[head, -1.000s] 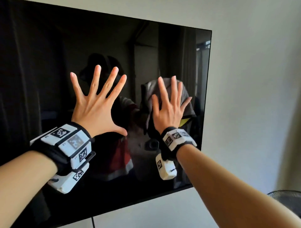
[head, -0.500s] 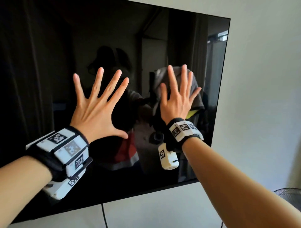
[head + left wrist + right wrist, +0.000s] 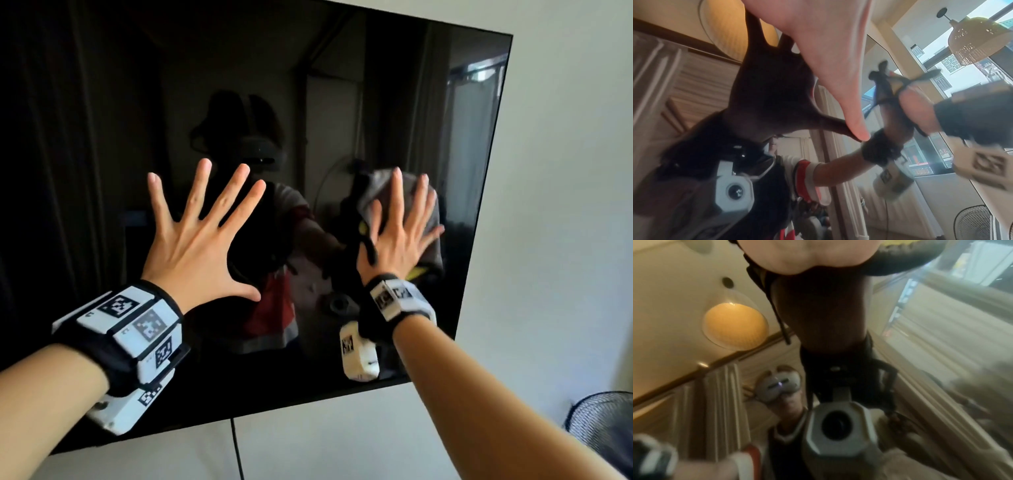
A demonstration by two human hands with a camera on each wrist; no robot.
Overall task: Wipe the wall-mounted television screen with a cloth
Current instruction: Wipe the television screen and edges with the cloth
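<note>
The black television screen (image 3: 342,85) hangs on a white wall and mirrors the room. My left hand (image 3: 205,205) lies flat on the glass with its fingers spread wide and holds nothing. In the left wrist view my left hand's palm (image 3: 818,48) leans on the screen, the thumb tip touching it. My right hand (image 3: 404,212) presses a grey cloth (image 3: 433,250) with a yellow edge against the screen's lower right part, fingers straight. The right wrist view shows only the heel of that palm (image 3: 807,256) over the dark cloth (image 3: 900,261).
The screen's right edge (image 3: 486,205) lies close to the cloth, with bare white wall (image 3: 565,171) beyond. A black cable (image 3: 236,448) hangs below the bottom edge. A dark fan grille (image 3: 603,425) stands low at the right.
The view has swung, so the screen now sits tilted and further right. My right hand and the cloth have slid slightly down and left on the glass. My left hand stays spread flat.
</note>
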